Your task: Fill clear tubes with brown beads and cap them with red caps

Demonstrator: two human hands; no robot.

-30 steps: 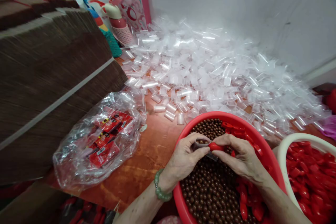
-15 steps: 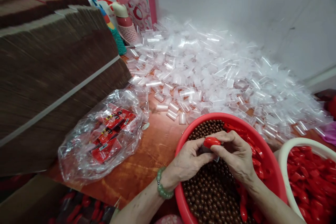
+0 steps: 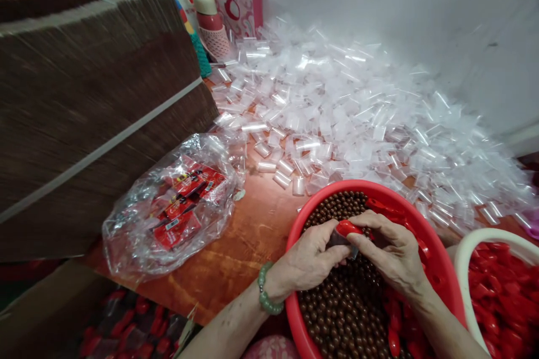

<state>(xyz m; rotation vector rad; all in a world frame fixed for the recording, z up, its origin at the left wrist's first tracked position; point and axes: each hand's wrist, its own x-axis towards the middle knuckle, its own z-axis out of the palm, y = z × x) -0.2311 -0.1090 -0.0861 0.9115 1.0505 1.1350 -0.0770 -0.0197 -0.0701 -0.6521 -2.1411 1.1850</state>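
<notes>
Over the red basin (image 3: pixel 295 317), my two hands meet at one small piece. My left hand (image 3: pixel 311 255), with a green bead bracelet at the wrist, pinches a small clear plastic container (image 3: pixel 337 239) that looks dark inside. My right hand (image 3: pixel 389 252) has its thumb and fingers on a glossy red cap (image 3: pixel 348 228) at the container's top. Whether the cap is fully seated, I cannot tell. Beneath the hands lie many shiny brown balls (image 3: pixel 341 308). Red plastic caps (image 3: pixel 394 328) fill the basin's right side.
A heap of clear plastic sleeves (image 3: pixel 337 106) spreads along the wall. At left stand strapped cardboard stacks (image 3: pixel 96 95), with a clear bag of red cards (image 3: pixel 177 207) in front. A white tub (image 3: pixel 462 269) of red pieces is at right. Red-topped containers (image 3: pixel 135 325) lie lower left.
The view has shifted slightly, so everything sits a little further right. Both hands keep hold of the container and cap, with the cap now tilted a little differently.
</notes>
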